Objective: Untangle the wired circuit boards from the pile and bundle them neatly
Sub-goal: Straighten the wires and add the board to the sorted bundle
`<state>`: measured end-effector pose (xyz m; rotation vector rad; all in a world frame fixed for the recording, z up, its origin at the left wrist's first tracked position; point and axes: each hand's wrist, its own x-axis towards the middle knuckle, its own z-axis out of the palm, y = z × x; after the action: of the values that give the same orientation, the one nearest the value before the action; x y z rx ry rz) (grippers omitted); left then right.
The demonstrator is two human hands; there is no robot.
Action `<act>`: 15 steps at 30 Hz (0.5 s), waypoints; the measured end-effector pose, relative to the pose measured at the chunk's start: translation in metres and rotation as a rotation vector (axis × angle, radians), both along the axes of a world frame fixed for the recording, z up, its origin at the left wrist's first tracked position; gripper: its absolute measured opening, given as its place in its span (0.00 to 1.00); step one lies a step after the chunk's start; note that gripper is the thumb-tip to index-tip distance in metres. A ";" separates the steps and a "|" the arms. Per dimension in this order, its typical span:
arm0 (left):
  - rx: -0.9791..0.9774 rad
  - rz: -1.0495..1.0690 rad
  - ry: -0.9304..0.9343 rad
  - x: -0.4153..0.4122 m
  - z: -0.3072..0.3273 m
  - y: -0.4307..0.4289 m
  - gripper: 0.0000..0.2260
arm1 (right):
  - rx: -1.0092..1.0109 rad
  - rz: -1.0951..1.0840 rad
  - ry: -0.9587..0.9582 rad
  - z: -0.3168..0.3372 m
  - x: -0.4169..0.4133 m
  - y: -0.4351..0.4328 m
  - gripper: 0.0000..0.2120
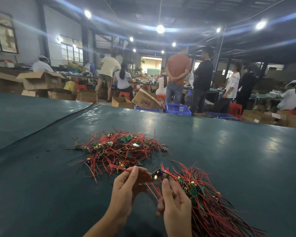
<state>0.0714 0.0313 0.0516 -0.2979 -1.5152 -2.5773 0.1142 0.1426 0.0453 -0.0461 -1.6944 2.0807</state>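
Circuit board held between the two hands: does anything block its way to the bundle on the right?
Nothing visible does. The circuit board is at the upper left edge of the bundle, which the right hand grips. The left hand pinches a red wire close to the pile; a snag there cannot be ruled out.

The head camera looks forward and down, close over the green table (229, 151).

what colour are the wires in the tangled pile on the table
The pile's wires are mostly red, a few black; the head view shows it.
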 end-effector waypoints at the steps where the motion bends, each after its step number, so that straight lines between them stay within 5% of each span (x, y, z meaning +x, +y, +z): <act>1: 0.027 -0.019 -0.021 0.001 0.002 -0.001 0.14 | -0.009 -0.005 0.005 0.000 0.000 0.000 0.09; 15: -0.044 -0.137 -0.097 0.000 0.005 -0.007 0.13 | 0.098 0.001 0.043 -0.003 -0.001 0.004 0.12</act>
<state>0.0710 0.0243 0.0567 -0.2963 -1.6412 -2.7023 0.1136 0.1462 0.0424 0.0296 -1.7678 1.9819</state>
